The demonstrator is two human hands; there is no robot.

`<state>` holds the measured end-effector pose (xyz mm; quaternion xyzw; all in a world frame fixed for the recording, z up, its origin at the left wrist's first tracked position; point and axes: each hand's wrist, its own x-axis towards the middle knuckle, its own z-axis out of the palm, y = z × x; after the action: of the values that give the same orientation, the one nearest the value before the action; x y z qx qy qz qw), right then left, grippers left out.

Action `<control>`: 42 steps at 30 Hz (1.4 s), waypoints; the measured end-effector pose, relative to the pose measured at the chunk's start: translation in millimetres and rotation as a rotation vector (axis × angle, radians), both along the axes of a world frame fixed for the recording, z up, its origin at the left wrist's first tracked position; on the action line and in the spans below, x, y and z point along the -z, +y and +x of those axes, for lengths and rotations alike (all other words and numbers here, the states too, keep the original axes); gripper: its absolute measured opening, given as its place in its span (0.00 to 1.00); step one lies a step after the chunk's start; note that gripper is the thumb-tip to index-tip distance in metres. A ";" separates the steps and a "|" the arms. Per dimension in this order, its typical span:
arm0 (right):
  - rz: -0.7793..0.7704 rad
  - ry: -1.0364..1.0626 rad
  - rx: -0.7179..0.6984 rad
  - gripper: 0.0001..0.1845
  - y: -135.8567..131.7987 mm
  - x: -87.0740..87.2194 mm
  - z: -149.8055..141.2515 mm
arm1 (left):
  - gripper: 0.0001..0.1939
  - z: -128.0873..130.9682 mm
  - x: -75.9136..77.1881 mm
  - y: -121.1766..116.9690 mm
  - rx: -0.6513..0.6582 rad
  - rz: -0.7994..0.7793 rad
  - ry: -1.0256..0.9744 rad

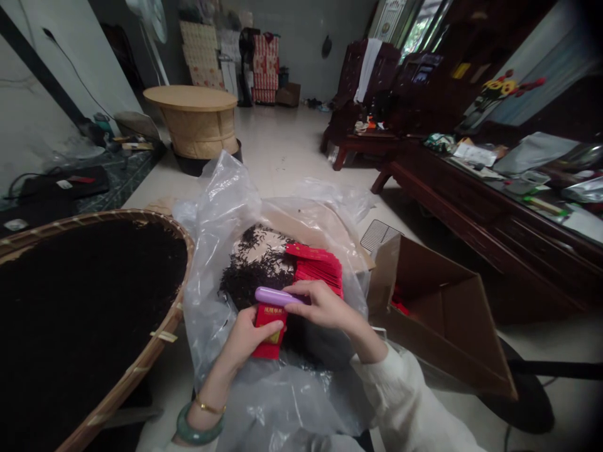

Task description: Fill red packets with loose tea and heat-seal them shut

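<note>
Pinching a small red packet with gold print (269, 314) in our left hand (241, 336), we hold it low over the crumpled clear plastic bag (221, 194), printed face up, thumb across its front. Our right hand (320, 304) has a narrow grip on a slim, rounded purple tool (274, 296), which lies crosswise at the packet's upper edge. Whether its underside presses on the packet, we cannot tell.

We judge the step in hand to be work with the tool along that top edge. What the next move calls for, as we see it, is a flat, square edge under the tool, steady light pressure and a level pass from side to side, with our left fingertips clear of the working face. If the packet tilts or creases, the tool could run off line.

Just beyond our right hand, a fanned row of red packets (318, 270) sits beside loose dark twisted leaves (249, 273), both within the bag's opening. Any sleeve brushing that row could topple it.
</note>
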<state>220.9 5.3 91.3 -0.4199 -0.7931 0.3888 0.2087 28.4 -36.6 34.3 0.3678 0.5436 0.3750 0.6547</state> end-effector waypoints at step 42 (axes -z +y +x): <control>0.103 -0.040 0.064 0.15 2.1 -2.3 -0.8 | 0.24 -5.8 -19.0 15.5 -0.001 0.125 0.008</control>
<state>220.1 7.4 93.7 -0.4414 -0.8022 0.3322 0.2265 22.6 -21.1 53.3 0.4093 0.5219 0.4072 0.6279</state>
